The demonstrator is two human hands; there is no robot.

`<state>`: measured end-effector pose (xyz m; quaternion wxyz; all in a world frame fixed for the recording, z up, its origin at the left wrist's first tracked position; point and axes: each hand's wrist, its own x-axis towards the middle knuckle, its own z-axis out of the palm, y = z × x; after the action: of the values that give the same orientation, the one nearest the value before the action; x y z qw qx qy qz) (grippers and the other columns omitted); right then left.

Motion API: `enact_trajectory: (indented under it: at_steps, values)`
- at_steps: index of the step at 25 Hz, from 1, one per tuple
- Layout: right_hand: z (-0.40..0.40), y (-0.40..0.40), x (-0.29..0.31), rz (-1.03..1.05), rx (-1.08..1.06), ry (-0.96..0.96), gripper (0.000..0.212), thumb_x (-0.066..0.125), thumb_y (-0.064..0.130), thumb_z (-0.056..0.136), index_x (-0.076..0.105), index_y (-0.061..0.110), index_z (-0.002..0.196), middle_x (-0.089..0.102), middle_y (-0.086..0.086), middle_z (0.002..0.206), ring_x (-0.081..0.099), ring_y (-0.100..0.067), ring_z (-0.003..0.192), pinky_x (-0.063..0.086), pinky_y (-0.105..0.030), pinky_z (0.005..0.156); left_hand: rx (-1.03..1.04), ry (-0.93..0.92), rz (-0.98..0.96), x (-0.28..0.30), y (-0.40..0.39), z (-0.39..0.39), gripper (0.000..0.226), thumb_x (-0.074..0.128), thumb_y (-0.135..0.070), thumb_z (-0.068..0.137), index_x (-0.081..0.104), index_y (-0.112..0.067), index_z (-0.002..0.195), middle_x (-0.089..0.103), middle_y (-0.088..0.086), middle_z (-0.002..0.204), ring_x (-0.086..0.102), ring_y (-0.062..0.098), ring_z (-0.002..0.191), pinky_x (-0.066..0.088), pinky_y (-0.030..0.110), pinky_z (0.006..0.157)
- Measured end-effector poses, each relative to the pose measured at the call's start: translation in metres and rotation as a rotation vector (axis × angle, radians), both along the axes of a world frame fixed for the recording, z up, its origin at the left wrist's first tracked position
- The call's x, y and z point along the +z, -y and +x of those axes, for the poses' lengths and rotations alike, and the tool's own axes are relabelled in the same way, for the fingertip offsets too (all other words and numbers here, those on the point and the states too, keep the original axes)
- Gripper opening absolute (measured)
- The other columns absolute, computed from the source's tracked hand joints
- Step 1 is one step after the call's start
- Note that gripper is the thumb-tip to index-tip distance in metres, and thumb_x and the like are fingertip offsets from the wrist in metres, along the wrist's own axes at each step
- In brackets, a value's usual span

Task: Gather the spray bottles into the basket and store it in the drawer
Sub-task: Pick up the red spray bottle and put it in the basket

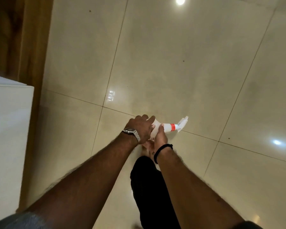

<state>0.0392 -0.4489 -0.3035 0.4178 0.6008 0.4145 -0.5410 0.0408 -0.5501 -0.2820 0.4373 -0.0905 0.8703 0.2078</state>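
Note:
A white spray bottle (168, 126) with an orange-red collar and a white trigger head lies on its side in the air above the floor, nozzle pointing right. My left hand (141, 128), with a metal watch on its wrist, is closed over the bottle's body from above. Under the bottle, my right hand (159, 138), with a black band on its wrist, grips the body near the neck. Much of the bottle's body is hidden by both hands. No basket and no drawer are in view.
Glossy beige floor tiles (172, 63) fill most of the view, with lamp reflections. A white cabinet or appliance (8, 129) stands at the left, beside a wooden panel (31, 47). My leg in black trousers (149, 187) and a bare foot show below the hands.

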Motion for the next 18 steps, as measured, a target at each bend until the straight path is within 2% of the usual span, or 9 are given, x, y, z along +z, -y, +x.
enact_trajectory:
  at_steps: [2,3,5,8,10,12,15,18]
  values:
    - [0.000,-0.009,0.038,0.039,0.178,-0.098,0.050,0.043,0.052,0.101,0.057,0.011,0.127,0.070,-0.018,0.117,0.070,-0.032,0.088,0.058,-0.034,0.050,0.154,-0.010,0.050,0.036,-0.005,0.011,0.050,0.031,-0.039,0.102,0.029,-0.023,0.149,0.046,0.010,0.145,0.049,0.036,0.126,0.047,0.046,0.097]
    - [0.001,-0.011,0.058,0.049,0.269,-0.157,0.051,0.041,0.052,0.102,0.055,0.010,0.128,0.070,-0.018,0.117,0.070,-0.031,0.087,0.058,-0.031,0.051,0.250,-0.014,0.066,0.057,-0.007,0.016,0.050,0.031,-0.039,0.102,0.030,-0.024,0.149,0.045,0.012,0.145,0.048,0.037,0.126,0.047,0.047,0.099]
    - [0.009,-0.012,0.094,0.058,0.448,-0.255,0.051,0.039,0.053,0.102,0.051,0.011,0.130,0.070,-0.014,0.114,0.070,-0.027,0.090,0.059,-0.034,0.061,0.437,-0.001,0.062,0.093,-0.010,0.027,0.051,0.030,-0.043,0.101,0.032,-0.024,0.149,0.043,0.013,0.145,0.045,0.037,0.129,0.045,0.047,0.103]
    - [0.032,-0.013,0.161,0.032,0.678,-0.406,0.044,0.038,0.051,0.102,0.047,0.016,0.127,0.067,-0.012,0.119,0.066,-0.031,0.106,0.055,-0.052,0.093,0.631,0.010,0.005,0.156,-0.012,0.050,0.051,0.030,-0.049,0.100,0.042,-0.024,0.142,0.043,0.014,0.142,0.046,0.034,0.128,0.044,0.045,0.103]
    - [0.051,-0.019,0.202,0.009,0.794,-0.537,0.036,0.039,0.050,0.102,0.047,0.020,0.120,0.067,-0.009,0.116,0.066,-0.028,0.106,0.052,-0.052,0.098,0.740,-0.042,0.007,0.195,-0.016,0.072,0.048,0.032,-0.049,0.099,0.047,-0.023,0.137,0.045,0.014,0.139,0.049,0.034,0.124,0.046,0.041,0.100]
    - [0.070,-0.027,0.239,-0.023,0.909,-0.689,0.034,0.041,0.046,0.102,0.047,0.019,0.122,0.066,-0.008,0.117,0.065,-0.023,0.106,0.052,-0.047,0.099,0.857,-0.123,0.034,0.227,-0.026,0.103,0.047,0.033,-0.046,0.100,0.046,-0.022,0.138,0.049,0.013,0.140,0.052,0.033,0.124,0.044,0.037,0.097]
    - [0.109,-0.051,0.288,-0.083,1.184,-0.856,0.040,0.040,0.045,0.103,0.049,0.018,0.131,0.060,-0.007,0.128,0.058,-0.020,0.116,0.047,-0.042,0.105,1.081,-0.213,0.101,0.272,-0.059,0.169,0.049,0.033,-0.042,0.102,0.041,-0.018,0.143,0.050,0.009,0.146,0.052,0.027,0.129,0.040,0.032,0.099]
    - [0.167,-0.086,0.341,-0.211,1.579,-0.862,0.058,0.037,0.052,0.102,0.039,0.016,0.147,0.042,-0.008,0.152,0.047,-0.023,0.133,0.039,-0.040,0.113,1.297,-0.226,0.139,0.318,-0.106,0.256,0.053,0.033,-0.041,0.102,0.035,-0.017,0.149,0.043,0.007,0.154,0.045,0.023,0.139,0.035,0.031,0.109]
